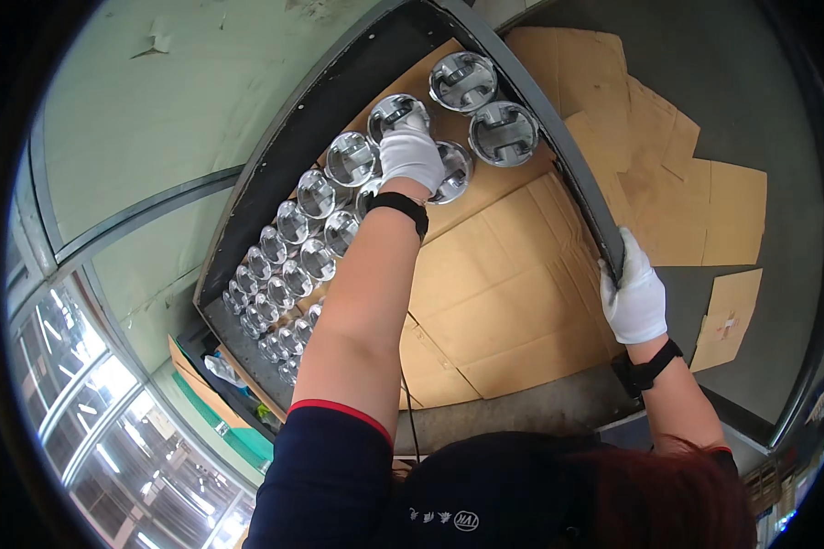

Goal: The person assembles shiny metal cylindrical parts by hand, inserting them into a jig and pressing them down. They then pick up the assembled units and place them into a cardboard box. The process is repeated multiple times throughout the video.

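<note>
**Ana:** Head view — where are the person's hands?

**Ben:** Both wear white gloves and black wristbands. The left hand reaches far out over a dark tray lined with cardboard. It rests on a shiny piston near the tray's far end, covering most of it.

**Ana:** And its fingers?

**Ben:** Curled down together over the piston's top. Whether they actually clamp it, the view does not tell; the glove hides the contact.

**Ana:** The right hand?

**Ben:** The right hand is on the tray's right rim, fingers pressed together and wrapped over the edge, thumb on the near side. It grips the rim itself.

**Ana:** What else lies in the tray?

**Ben:** More pistons, all open side up. They run in two rows along the left wall, touching one another, from the near end up to the left hand. Beyond the hand, two pistons sit side by side by the right rim, and another lies just beside the fingertips. The right half of the liner is bare cardboard.

**Ana:** Around the tray?

**Ben:** Flattened cardboard sheets lie on the dark floor to the right. A pale green wall stands on the left.
</note>
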Demonstrator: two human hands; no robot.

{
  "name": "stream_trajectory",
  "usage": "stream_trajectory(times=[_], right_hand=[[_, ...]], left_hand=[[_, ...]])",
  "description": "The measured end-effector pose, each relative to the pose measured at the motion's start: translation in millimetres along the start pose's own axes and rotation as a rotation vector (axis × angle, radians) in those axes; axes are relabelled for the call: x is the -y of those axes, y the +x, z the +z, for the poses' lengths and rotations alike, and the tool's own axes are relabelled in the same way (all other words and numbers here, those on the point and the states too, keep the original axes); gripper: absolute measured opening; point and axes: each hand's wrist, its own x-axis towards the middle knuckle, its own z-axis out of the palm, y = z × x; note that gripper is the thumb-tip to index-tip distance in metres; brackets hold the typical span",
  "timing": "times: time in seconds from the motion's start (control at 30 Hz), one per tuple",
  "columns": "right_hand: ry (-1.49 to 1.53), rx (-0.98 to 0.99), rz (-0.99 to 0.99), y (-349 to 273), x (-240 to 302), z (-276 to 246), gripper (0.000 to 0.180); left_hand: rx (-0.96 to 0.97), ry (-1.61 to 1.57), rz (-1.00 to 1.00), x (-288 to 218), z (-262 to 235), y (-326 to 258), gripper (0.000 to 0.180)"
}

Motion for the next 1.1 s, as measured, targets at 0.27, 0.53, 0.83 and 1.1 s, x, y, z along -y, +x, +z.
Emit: stream_trajectory(times=[0.27, 0.53, 0.83, 1.1], right_hand=[[-0.04, 0.013, 0.023, -0.6, 1.3, 0.9, 0.062], [-0.051, 0.036, 0.019, -1.5, 4.4, -1.4, 0.06], [-0.089, 0.022, 0.086, -6.3, 1.4, 2.9, 0.056], [-0.115, 0.061, 0.108, -5.1, 3.8, -1.7, 0.053]], left_hand=[[-0.401, -0.394, 0.423, -53.6, -40.8, -65.6, 0.057], [-0.413, 0.081, 0.329, -128.4, 15.7, -23.5, 0.033], [-0.297, -0.048, 0.164, -136.3, 3.0, -39.3, 0.03], [-0.447, -0.086, 0.116, -141.8, 9.2, -20.9, 0.034]])
